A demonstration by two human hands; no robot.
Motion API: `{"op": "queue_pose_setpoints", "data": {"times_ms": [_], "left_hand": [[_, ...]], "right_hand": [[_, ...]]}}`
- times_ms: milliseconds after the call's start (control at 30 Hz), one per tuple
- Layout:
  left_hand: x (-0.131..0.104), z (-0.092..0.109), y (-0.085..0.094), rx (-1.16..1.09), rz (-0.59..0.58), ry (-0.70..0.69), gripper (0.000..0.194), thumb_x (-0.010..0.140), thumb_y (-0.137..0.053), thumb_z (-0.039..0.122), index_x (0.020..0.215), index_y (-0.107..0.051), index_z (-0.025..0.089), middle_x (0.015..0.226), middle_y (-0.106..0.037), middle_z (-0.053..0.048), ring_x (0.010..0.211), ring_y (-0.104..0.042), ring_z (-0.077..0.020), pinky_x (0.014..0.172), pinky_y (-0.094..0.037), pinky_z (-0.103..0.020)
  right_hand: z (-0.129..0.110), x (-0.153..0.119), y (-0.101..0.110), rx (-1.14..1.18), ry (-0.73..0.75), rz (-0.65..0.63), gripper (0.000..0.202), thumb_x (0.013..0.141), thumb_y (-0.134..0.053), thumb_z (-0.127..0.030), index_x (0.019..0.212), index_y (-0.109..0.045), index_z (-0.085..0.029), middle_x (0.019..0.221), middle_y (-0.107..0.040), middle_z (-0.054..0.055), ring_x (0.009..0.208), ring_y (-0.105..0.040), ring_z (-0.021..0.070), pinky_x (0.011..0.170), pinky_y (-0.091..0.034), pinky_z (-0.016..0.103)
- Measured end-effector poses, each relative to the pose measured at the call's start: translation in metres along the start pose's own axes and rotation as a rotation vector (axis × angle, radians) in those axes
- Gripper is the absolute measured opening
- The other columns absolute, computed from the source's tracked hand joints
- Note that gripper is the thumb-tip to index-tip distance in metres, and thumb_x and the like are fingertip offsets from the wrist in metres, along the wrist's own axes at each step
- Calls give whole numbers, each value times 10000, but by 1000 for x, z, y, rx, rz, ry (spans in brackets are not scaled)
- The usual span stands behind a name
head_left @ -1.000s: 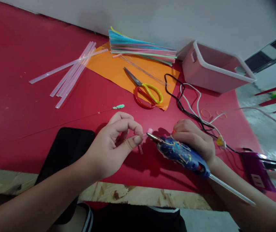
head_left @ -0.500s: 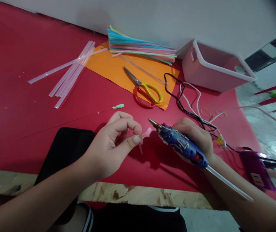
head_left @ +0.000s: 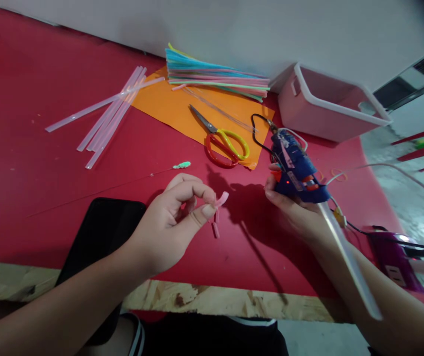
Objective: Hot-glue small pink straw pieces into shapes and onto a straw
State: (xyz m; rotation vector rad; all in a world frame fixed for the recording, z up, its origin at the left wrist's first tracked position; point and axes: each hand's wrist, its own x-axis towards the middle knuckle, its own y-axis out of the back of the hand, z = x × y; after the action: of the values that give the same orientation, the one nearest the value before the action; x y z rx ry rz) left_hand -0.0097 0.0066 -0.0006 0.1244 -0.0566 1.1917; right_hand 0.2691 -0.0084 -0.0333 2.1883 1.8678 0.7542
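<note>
Your left hand [head_left: 174, 225] pinches a pink strip [head_left: 222, 200]; to that grip's right, your right hand [head_left: 289, 210] clutches a blue glue gun [head_left: 295, 159], with scissors [head_left: 213, 130] lying beyond the pinched strip.

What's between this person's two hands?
In the head view: a pink piece pinched by the left hand, then bare, shadowed red tabletop up to the right hand, holding the glue gun.
</note>
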Motion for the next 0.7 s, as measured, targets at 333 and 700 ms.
{"op": "queue_pose_setpoints", "data": {"times_ms": [333, 700], "left_hand": [[-1, 1, 1, -37, -7, 39, 97, 939, -614, 232, 851, -579, 214, 880, -495, 13, 710, -447, -123, 664, -396, -280], [-7, 1, -6, 189, -39, -57, 95, 935, -584, 146, 868, -618, 203, 879, -533, 17, 673, -503, -94, 612, -419, -234]], "right_hand": [[-11, 7, 14, -541, 256, -311, 597, 654, -506, -42, 1225, -562, -207, 1071, -678, 79, 991, -642, 249, 901, -524, 431], [-38, 1, 7, -477, 460, 36, 212, 822, -598, -82, 971, -633, -228, 911, -656, 57, 902, -633, 228, 824, -518, 391]]}}
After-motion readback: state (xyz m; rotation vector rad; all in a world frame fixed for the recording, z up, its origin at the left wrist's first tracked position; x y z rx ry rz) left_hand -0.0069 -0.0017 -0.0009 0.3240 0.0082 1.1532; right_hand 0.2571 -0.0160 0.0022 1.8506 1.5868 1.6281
